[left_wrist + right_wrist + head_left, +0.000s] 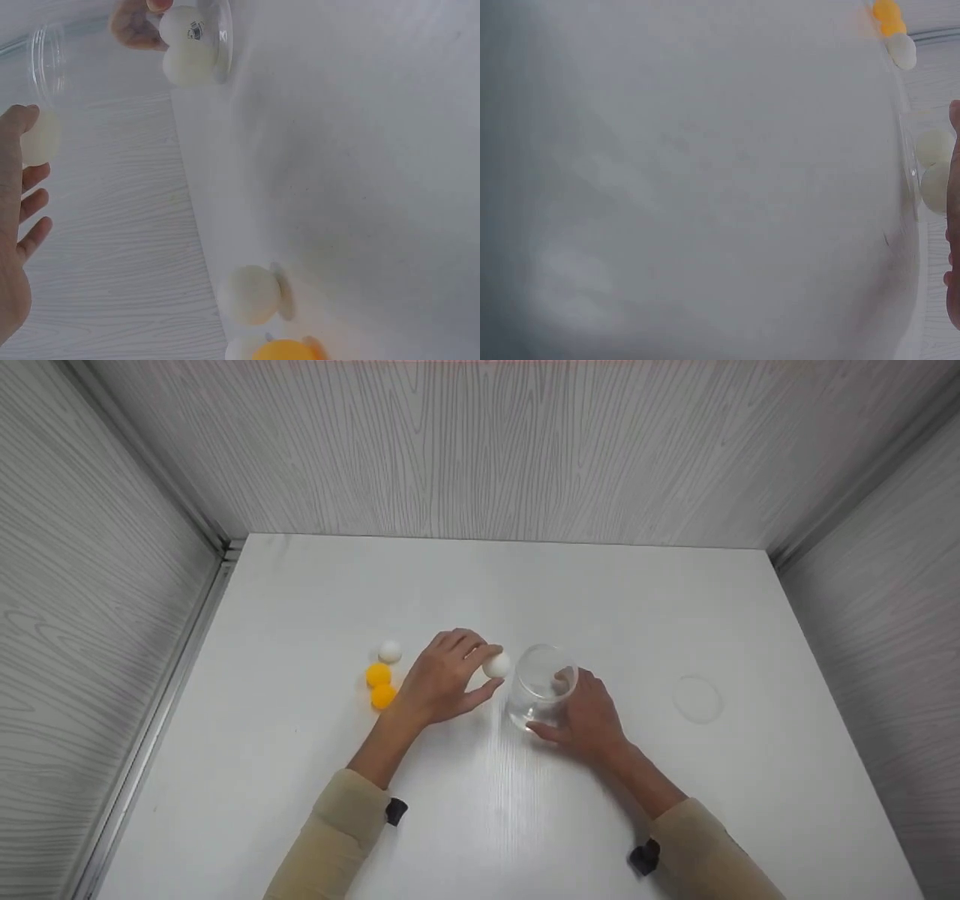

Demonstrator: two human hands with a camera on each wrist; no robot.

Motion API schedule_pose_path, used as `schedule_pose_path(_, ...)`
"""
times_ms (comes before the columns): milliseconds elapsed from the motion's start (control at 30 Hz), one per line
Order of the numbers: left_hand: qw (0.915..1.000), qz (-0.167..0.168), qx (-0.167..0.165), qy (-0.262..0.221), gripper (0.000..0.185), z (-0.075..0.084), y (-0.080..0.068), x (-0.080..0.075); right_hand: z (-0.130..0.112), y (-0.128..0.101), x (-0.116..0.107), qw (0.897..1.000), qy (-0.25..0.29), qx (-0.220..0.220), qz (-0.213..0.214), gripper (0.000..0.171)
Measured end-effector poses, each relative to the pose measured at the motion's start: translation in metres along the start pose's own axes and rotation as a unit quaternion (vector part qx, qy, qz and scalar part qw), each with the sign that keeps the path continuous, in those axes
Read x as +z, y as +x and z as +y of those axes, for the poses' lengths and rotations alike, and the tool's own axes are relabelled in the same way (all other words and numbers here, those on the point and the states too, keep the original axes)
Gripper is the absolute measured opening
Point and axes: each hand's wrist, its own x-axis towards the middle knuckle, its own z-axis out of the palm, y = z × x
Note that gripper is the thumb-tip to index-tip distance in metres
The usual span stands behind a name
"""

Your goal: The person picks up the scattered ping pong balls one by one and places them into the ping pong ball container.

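While the left hand (442, 679) pinches a white ball (496, 665) between thumb and fingertips just beside the rim of a clear glass (541, 688), three more balls lie close behind its wrist side: a second white ball (390, 652) farthest back, an orange ball (378, 675) in front of it, and another orange ball (383, 696) nearest the person, the two orange ones touching. They sit just left of the left hand, so the path from hand to glass is unobstructed.

The right hand (592, 718) curls its fingers and thumb around the glass from the right, holding it on the white table (750, 780). The table has grey wood-grain walls on the left, back and right; wide bare surface lies behind the glass and to its right, where a faint round ring mark (697, 699) shows. The near edge is out of view.

In the left wrist view, the glass (131, 45) appears to hold one white ball (187, 46) with a small printed mark, doubled by the glass.
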Motion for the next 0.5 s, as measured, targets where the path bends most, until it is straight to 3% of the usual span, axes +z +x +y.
schedule_pose_path(300, 0.9997, 0.020, -0.003, -0.013, 0.039, 0.0030, 0.0057, 0.0010, -0.0014, 0.0003, 0.0006, 0.999, 0.005, 0.034, -0.026, 0.097)
schedule_pose_path(500, 0.9996, 0.021, -0.003, -0.019, 0.040, 0.0063, 0.0097, 0.0004, -0.0015, 0.0003, 0.0008, 0.999, 0.004, 0.035, -0.024, 0.097)
